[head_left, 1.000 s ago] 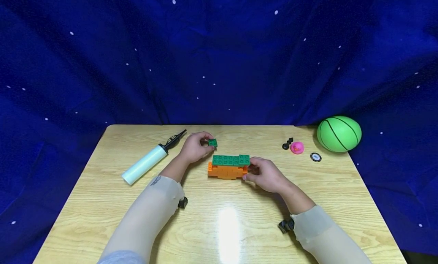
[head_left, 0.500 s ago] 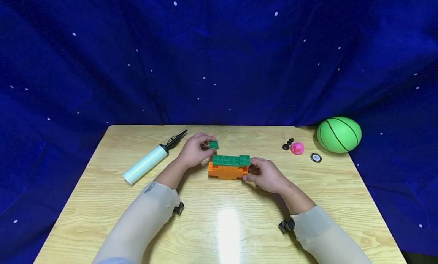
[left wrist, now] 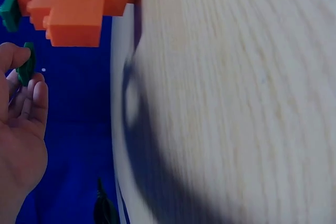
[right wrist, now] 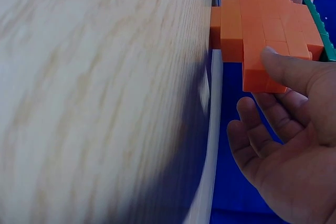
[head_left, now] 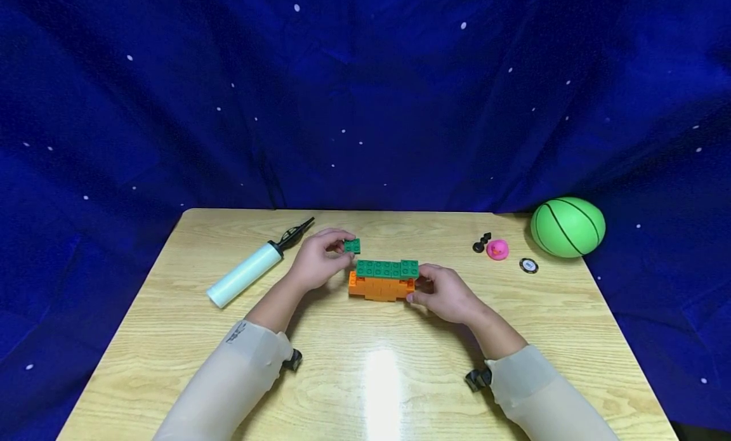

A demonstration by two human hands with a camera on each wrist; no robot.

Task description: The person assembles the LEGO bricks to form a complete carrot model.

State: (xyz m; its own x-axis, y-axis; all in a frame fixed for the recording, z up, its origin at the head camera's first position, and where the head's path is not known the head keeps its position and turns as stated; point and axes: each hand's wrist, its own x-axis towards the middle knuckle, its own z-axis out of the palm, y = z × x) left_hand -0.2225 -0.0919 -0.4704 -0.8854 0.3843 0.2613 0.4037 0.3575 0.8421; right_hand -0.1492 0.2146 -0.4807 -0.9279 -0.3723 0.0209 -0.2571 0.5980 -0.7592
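Near the table's middle stands a stepped build of orange bricks [head_left: 381,289], with a row of green bricks [head_left: 378,268] on top. My right hand [head_left: 448,295] grips its right end; in the right wrist view the thumb lies against the orange side, with fingers behind. Just behind and left of the build, my left hand [head_left: 320,262] pinches a small green brick [head_left: 353,245] between thumb and fingers. That brick is apart from the build and raised off the table in the left wrist view, where it shows edge-on.
A hand pump [head_left: 245,275] with a black nozzle lies at left. Toward the back right are a small black object [head_left: 480,243], a pink rubber duck [head_left: 497,250], a poker chip [head_left: 528,265] and a green ball [head_left: 568,227]. A blue curtain [head_left: 365,111] hangs behind the table [head_left: 434,377].
My left hand has drawn slightly toward me and to the left with the small green brick. The right hand and the orange build have stayed in place.
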